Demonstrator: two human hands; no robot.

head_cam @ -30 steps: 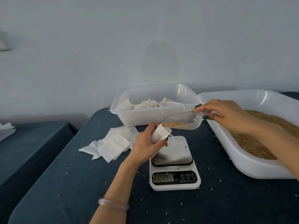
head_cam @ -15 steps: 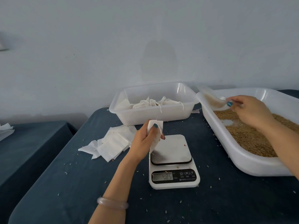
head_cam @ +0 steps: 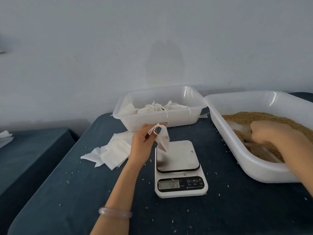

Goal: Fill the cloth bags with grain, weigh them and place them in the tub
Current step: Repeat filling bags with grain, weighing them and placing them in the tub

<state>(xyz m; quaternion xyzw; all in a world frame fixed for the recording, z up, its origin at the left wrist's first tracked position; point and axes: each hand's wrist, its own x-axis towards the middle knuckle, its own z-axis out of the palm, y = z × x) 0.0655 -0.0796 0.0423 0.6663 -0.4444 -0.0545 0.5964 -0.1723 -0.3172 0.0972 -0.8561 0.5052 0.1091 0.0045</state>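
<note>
Since half a second ago the right hand [head_cam: 267, 133] has dropped from the far left corner of the grain tray [head_cam: 225, 138] into the grain [head_cam: 254, 116] nearer its front wall, blurred, fingers curled on the clear scoop [head_cam: 260, 150], now half buried. The left hand [head_cam: 142, 143] no longer clutches the cloth bag [head_cam: 163, 139] against its palm: thumb and fingertips pinch its mouth and it hangs over the far left corner of the scale [head_cam: 179, 168] mid-table. The tub [head_cam: 152, 122] of filled bags [head_cam: 160, 107] stays at the table's [head_cam: 84, 192] far edge.
</note>
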